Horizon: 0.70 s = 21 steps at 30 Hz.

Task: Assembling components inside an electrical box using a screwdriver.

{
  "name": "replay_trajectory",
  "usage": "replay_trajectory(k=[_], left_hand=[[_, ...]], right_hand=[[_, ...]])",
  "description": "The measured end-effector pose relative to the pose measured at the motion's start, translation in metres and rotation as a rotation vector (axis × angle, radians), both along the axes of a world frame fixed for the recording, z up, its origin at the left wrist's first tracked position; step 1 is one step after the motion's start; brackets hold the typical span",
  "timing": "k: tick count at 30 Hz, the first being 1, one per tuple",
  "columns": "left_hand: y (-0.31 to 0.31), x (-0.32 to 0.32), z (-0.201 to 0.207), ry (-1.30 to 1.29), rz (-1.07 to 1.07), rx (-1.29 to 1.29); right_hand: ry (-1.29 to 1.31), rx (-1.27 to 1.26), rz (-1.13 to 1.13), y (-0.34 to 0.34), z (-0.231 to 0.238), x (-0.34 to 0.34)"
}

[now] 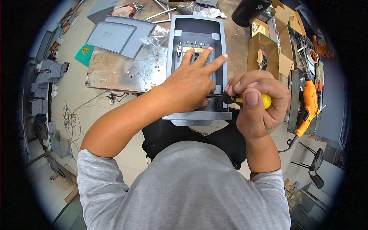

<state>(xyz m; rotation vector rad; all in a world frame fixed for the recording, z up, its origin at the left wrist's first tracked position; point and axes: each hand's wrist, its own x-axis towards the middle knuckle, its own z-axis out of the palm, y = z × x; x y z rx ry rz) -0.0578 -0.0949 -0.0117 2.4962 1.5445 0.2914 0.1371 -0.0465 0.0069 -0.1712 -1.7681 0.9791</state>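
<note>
A grey metal electrical enclosure (pixel 172 46) lies open before me, its near end over my lap. Inside it is a circuit breaker (pixel 196 55) with metal terminals, partly hidden by my fingers. My left hand (pixel 193 78) reaches over the enclosure with three fingers spread above the breaker. Its index finger and thumb close together near the enclosure's near end; what they pinch is hidden. My right hand (pixel 260 101) is wrapped around the yellow and black handle of a screwdriver (pixel 266 101). The screwdriver points left, its dark shaft running between my left index finger and thumb.
Grey panels (pixel 111 36) and clear plastic bags (pixel 156 37) lie left on the wooden table (pixel 130 71). At right stand a black bottle (pixel 249 11), open cardboard boxes (pixel 264 40) and an orange power tool (pixel 309 99) with a cord. Cables (pixel 73 119) trail on the floor.
</note>
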Motion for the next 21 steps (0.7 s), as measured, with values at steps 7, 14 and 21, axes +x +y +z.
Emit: replay_trajectory(k=[7,14,21], left_hand=[[0.001,-0.001,0.000,0.010,-0.013,0.030],[0.003,-0.009,0.000,-0.042,-0.026,0.082],[0.003,-0.038,0.025,-1.431,0.319,-0.169]], right_hand=[[-0.014,0.022,-0.010,0.002,0.002,-0.002],[0.206,-0.018,-0.048,-0.004,0.037,0.015],[-0.279,0.277,-0.556,0.004,0.073,0.029]])
